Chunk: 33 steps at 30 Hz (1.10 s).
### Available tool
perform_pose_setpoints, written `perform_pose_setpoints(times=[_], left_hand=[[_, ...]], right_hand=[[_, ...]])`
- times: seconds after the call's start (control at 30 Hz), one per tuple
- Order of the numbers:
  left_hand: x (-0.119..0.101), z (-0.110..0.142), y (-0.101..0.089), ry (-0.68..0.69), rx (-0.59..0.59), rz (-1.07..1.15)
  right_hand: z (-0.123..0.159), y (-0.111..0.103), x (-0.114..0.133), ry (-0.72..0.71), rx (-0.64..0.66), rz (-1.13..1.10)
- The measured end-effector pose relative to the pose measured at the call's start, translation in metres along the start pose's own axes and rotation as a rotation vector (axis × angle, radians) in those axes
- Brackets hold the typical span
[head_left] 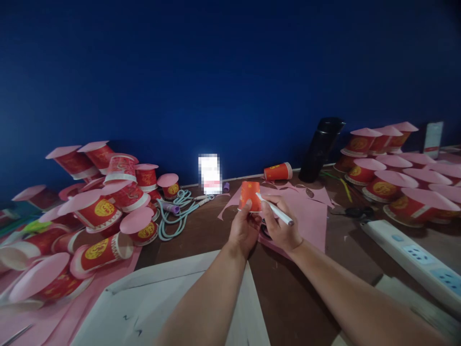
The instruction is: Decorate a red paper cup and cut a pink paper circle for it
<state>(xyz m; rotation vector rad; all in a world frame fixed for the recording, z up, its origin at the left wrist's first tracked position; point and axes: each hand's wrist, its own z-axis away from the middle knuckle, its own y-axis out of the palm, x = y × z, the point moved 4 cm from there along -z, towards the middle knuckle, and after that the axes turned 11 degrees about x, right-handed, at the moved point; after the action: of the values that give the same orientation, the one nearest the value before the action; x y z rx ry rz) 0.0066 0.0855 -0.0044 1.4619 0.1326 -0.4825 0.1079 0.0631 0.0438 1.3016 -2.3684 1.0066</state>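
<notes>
- head view, far left: a jumbled heap of red paper cups topped with pink paper discs (103, 209), several tipped, some bearing round gold emblems.
- lower left: a large flat white sheet with small dark marks (144, 300).
- left of centre: a loosely coiled pale blue cable (169, 235), just beside a bright upright phone screen, blurred out (210, 171), before a plain dark blue wall (216, 86).
- centre: the person's left hand (245, 233), thumb pressed on the front of a small orange-red paper cup (249, 191), other fingers curled at its rim; the cup is rim-down, above the table.
- just right of it: a slim white marker pen (277, 211), pinched between the thumb and fingers of the right hand (284, 230); its tip is at the cup's right side, whether touching i cannot tell.
- right of centre: nested orange-red paper cups lying sideways (277, 172), cut pink paper (311, 223) and a tall black bottle (320, 150).
- far right: close rows of red cups under pink discs (396, 178), behind a long white power strip (416, 254) on the brown table (288, 288).
</notes>
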Motion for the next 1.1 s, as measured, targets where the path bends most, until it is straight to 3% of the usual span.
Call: perform_pose_setpoints(times=[0.33, 1.1], left_hand=[[0.0020, -0.0022, 0.0015, 0.038, 0.053, -0.075], [0.0026, -0.0020, 0.0028, 0.030, 0.052, -0.055]], right_hand=[[0.0004, 0.0027, -0.0012, 0.025, 0.026, 0.002], [0.0007, 0.0038, -0.0030, 0.044, 0.025, 0.064]])
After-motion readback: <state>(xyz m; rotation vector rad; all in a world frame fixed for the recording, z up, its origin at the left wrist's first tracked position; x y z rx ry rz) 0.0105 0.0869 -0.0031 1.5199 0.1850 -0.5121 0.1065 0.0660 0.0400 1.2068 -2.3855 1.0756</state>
